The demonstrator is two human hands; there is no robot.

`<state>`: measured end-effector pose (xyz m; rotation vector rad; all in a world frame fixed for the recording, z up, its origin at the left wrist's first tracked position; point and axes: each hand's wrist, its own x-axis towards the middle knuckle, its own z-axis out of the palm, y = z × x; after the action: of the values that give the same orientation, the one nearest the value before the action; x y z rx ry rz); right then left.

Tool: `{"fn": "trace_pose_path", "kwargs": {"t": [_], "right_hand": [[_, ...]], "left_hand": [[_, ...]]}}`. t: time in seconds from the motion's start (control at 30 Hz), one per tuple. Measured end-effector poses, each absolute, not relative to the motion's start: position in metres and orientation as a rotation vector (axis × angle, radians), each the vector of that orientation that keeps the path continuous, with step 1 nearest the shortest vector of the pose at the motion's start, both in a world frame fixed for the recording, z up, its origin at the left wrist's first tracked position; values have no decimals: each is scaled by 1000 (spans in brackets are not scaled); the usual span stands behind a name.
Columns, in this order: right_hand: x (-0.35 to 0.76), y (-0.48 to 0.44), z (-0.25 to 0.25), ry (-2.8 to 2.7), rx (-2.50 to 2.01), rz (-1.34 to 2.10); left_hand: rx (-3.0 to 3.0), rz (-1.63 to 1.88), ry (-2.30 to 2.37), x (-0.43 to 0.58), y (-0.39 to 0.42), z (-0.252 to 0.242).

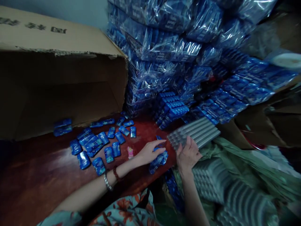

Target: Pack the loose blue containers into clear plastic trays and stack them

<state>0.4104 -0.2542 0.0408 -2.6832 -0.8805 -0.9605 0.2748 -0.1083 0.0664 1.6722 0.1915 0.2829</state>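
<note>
My left hand [150, 153] hangs over the near right edge of the red-brown table, thumb and fingers apart, beside a small heap of blue packs [159, 160]. Some of those packs lie partly behind its fingers. Against the near edge of a grey ribbed block [197, 131], like a row of joined tubes, my right hand [188, 154] is closed with its thumb and fingers. More small, glossy blue packs [94, 144] lie scattered on the table to the left. A small pink piece [130, 153] lies near my left forearm.
An open cardboard box [70, 40] stands at the back left. Film-wrapped blue bundles [162, 40] are piled high behind the table, with a blue block of packs [172, 105] below. More grey ribbed stacks [225, 185] sit on green sheeting [249, 157] at the right.
</note>
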Motion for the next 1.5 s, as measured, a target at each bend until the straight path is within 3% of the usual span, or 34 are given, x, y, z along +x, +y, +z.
{"fn": "trace_pose_path", "kwargs": {"t": [0.27,0.5,0.67,0.83,1.1,1.3,1.5], "right_hand": [[399,-254,39,-769,-2448,-806],[423,-267,55,-563,-1996,-186],[423,-261,61,-453,-1972,-136],[386,-247,67,-561,-2045,-403],[283,-172,25,-1286,-1847,423],[232,-144,-19,-1624,-1908,417],[240,-116,-12,-1812,-2145,235]], "left_hand": [[1537,73,439,389,-139,82],[1543,175,470,377,-133,64],[1497,275,448,298,-112,80],[2196,266,279,154,-97,112],[2898,-16,353,-2,-124,41],[2811,-197,830,-47,-127,1],[2567,-287,870,-31,-111,29]]}}
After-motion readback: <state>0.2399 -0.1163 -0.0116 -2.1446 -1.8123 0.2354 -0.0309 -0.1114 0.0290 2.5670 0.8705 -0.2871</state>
